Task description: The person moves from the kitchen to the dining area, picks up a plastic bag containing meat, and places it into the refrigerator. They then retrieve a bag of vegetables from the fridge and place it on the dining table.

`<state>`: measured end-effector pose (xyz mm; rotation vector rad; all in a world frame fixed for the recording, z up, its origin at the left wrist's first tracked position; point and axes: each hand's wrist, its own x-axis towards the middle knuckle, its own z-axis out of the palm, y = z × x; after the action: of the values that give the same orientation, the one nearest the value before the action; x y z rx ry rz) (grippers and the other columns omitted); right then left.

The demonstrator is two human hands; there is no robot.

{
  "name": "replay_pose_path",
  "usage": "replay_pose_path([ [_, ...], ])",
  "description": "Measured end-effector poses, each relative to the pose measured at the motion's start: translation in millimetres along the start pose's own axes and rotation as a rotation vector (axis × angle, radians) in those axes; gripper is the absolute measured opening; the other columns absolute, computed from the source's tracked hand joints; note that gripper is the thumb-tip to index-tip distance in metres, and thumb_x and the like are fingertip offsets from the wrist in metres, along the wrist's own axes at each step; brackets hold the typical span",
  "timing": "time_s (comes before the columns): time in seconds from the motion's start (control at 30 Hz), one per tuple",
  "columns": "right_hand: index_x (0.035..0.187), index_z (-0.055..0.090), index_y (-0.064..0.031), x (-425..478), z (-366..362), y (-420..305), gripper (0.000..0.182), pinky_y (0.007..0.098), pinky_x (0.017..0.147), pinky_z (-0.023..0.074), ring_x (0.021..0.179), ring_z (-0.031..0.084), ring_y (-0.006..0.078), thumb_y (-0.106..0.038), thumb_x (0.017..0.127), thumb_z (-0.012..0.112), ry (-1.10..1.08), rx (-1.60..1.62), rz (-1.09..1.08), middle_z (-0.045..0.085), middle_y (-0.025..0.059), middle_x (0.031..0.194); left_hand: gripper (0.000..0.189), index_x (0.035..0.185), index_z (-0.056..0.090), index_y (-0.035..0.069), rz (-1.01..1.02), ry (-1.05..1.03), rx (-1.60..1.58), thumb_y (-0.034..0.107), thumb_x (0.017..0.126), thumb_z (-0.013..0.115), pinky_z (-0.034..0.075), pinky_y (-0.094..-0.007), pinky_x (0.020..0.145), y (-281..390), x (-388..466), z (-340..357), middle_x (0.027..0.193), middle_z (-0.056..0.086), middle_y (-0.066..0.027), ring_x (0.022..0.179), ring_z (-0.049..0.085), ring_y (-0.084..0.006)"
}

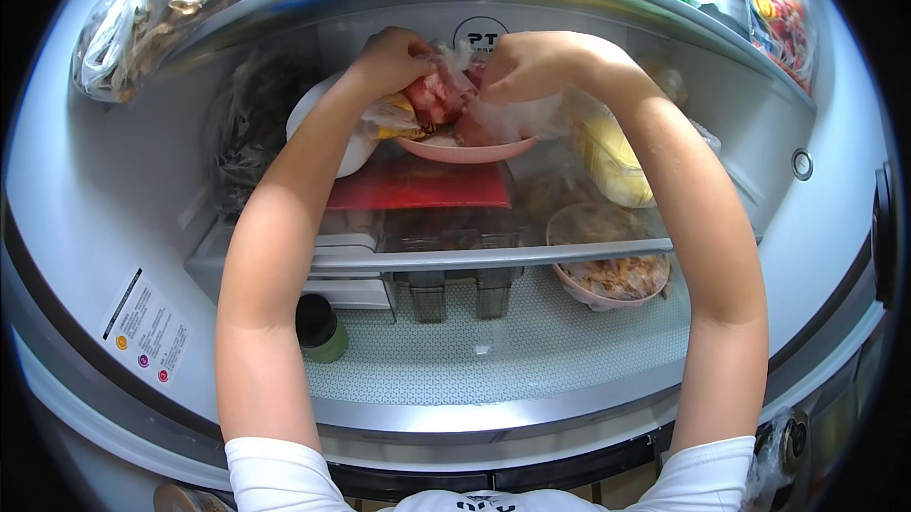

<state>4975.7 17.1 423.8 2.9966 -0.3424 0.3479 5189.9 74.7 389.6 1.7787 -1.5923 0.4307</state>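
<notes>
Both my arms reach into an open refrigerator. Red meat in a clear plastic bag [440, 93] rests over a pink plate [470, 150] on the glass shelf. My left hand [398, 56] grips the upper left of this bag between thumb and fingers. On the right, my right hand [516, 71] has its fingers curled on thin clear plastic [519, 117] over the meat; its fingertips are partly hidden. A yellow printed packet [395, 117] lies against the plate's left side. Beneath the plate is a flat red package [427, 186].
A white dish [313, 120] and dark bagged food [249, 135] are at the left. Yellow produce in a clear container [615, 156] is at the right. The glass shelf's front edge [462, 258] crosses above a covered bowl [612, 277] and a black-lidded jar [320, 327].
</notes>
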Motion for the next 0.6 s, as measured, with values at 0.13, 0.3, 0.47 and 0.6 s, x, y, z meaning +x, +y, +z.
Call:
replay_pose_path([
  [0.13, 0.089, 0.061, -0.0007, 11.5, 6.7, -4.6, 0.042, 0.0365, 0.07, 0.0453, 0.084, 0.056, 0.0293, -0.035, 0.065, 0.06, 0.036, -0.084, 0.221, 0.059, 0.0188, 0.091, 0.026, 0.089, 0.064, 0.009, 0.044, 0.076, 0.089, 0.023, 0.068, 0.062, 0.045, -0.0307, 0.074, 4.5, -3.1, 2.0, 0.088, 0.062, -0.0132, 0.08, 0.058, -0.0267],
  [0.3, 0.106, 0.051, 0.0016, 14.0, 30.1, 10.7, 0.058, 0.0369, 0.076, 0.0454, 0.091, 0.055, 0.032, -0.031, 0.06, 0.065, -0.011, -0.172, 0.194, 0.055, 0.021, 0.1, 0.019, 0.087, 0.066, 0.012, 0.052, 0.098, 0.121, 0.019, 0.072, 0.056, 0.045, -0.0313, 0.074, 11.5, -7.4, 3.3, 0.086, 0.062, -0.0113, 0.079, 0.059, -0.0268],
  [0.47, 0.115, 0.045, -0.0034, 6.9, 23.7, 7.9, 0.068, 0.0363, 0.078, 0.045, 0.092, 0.055, 0.0308, -0.029, 0.056, 0.067, -0.049, -0.13, 0.147, 0.058, 0.0189, 0.097, 0.019, 0.087, 0.066, 0.013, 0.076, 0.113, 0.116, 0.02, 0.072, 0.057, 0.046, -0.0314, 0.073, 5.3, -3.5, 4.7, 0.085, 0.062, -0.0109, 0.078, 0.059, -0.0266],
  [0.6, 0.116, 0.045, -0.0041, 4.0, 28.1, -0.3, 0.069, 0.0362, 0.077, 0.0449, 0.091, 0.056, 0.0303, -0.033, 0.057, 0.066, -0.039, -0.111, 0.195, 0.058, 0.0189, 0.097, 0.019, 0.086, 0.066, 0.013, 0.07, 0.112, 0.132, 0.022, 0.072, 0.058, 0.046, -0.0315, 0.073, 1.5, -4.3, 2.3, 0.085, 0.063, -0.0103, 0.078, 0.059, -0.0265],
])
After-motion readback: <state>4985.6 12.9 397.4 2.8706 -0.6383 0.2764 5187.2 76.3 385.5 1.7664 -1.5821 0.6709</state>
